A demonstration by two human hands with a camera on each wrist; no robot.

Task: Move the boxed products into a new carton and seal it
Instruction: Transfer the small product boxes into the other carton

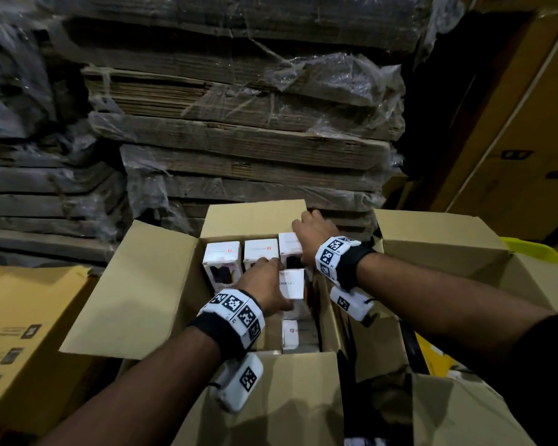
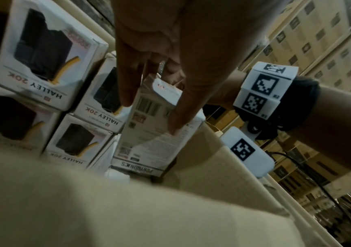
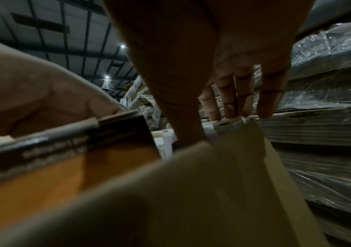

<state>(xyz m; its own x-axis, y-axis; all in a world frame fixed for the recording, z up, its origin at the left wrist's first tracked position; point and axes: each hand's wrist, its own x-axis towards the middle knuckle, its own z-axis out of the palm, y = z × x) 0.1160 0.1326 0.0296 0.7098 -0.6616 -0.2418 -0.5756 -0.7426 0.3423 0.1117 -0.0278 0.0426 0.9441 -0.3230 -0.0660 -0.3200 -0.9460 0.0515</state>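
An open brown carton [image 1: 149,284] stands in front of me with several white product boxes [image 1: 222,252] upright inside; the left wrist view shows them stacked [image 2: 43,58] in layers. My left hand [image 1: 261,284] reaches into the carton and grips one white box [image 1: 292,284] between fingers and thumb. The same grip [image 2: 151,115] shows on the box's [image 2: 155,142] printed back. My right hand [image 1: 313,236] holds the carton's far right corner. Its fingers [image 3: 229,103] hook over the wall's [image 3: 233,158] top edge, with the thumb on the inside.
A second open carton [image 1: 432,239] stands close on the right, with something yellow [image 1: 535,249] behind it. Plastic-wrapped stacks of flat cardboard [image 1: 239,140] rise right behind both. A printed carton [image 1: 20,317] sits at the left and tall cartons [image 1: 512,123] at the right.
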